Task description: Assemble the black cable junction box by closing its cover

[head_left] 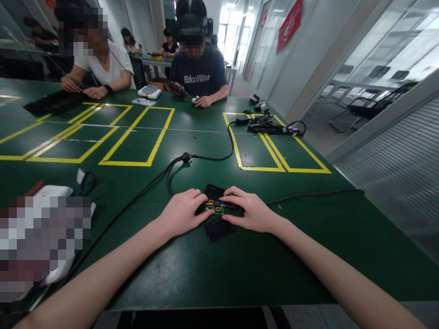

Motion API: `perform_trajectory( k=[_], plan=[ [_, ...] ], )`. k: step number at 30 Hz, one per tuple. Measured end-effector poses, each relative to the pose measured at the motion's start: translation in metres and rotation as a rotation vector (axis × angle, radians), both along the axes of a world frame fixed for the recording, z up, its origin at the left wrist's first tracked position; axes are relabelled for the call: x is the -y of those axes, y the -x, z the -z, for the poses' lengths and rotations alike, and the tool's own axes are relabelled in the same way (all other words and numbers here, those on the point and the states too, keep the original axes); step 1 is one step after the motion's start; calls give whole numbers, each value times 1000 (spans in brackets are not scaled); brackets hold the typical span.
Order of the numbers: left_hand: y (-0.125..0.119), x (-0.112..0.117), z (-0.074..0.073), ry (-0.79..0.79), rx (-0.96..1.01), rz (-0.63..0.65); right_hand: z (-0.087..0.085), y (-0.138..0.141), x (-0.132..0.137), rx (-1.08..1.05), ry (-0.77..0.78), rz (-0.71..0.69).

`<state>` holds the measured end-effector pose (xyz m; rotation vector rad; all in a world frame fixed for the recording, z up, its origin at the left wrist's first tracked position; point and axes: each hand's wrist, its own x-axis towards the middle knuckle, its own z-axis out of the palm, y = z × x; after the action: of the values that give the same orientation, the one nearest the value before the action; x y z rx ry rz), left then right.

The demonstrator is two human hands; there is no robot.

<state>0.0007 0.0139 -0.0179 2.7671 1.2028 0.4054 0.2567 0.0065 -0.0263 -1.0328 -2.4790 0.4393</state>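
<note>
A small green circuit board [219,212] with copper-coloured ring coils and thin wires is between my hands, just over the table. My left hand [185,211] pinches its left end between thumb and fingers. From the other side, my right hand [253,212] closes its thumb and fingers on the board's right end, where a blue wire shows. Behind the board lies an open black plastic case half [214,189], near the fingertips of both hands. In front of it a flat black case piece [218,230] rests on the table. The fingers partly cover the board.
Black power cables with a plug [186,157] cross the green table [164,274]. A pile of black adapters [265,124] lies at the back right. Across the table, one person [197,68] holds a power screwdriver; another person [103,68] sits by a black tray [51,101].
</note>
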Motion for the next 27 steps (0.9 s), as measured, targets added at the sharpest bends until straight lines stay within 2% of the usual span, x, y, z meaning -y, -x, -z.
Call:
perform_trajectory(
  k=[8, 15, 20, 23, 27],
  plan=[
    [-3, -13, 6, -74, 23, -77, 5, 4, -2, -41, -43, 105],
    [7, -14, 7, 35, 170, 57, 5, 0, -5, -58, -28, 35],
    [12, -13, 7, 105, 246, 105, 4, -2, -7, -84, -19, -38],
    [11, -11, 6, 91, 216, 76, 3, -2, -7, -94, -13, -30],
    [8, -9, 5, 64, 177, 19, 4, 1, -5, -70, -28, 65]
  ],
)
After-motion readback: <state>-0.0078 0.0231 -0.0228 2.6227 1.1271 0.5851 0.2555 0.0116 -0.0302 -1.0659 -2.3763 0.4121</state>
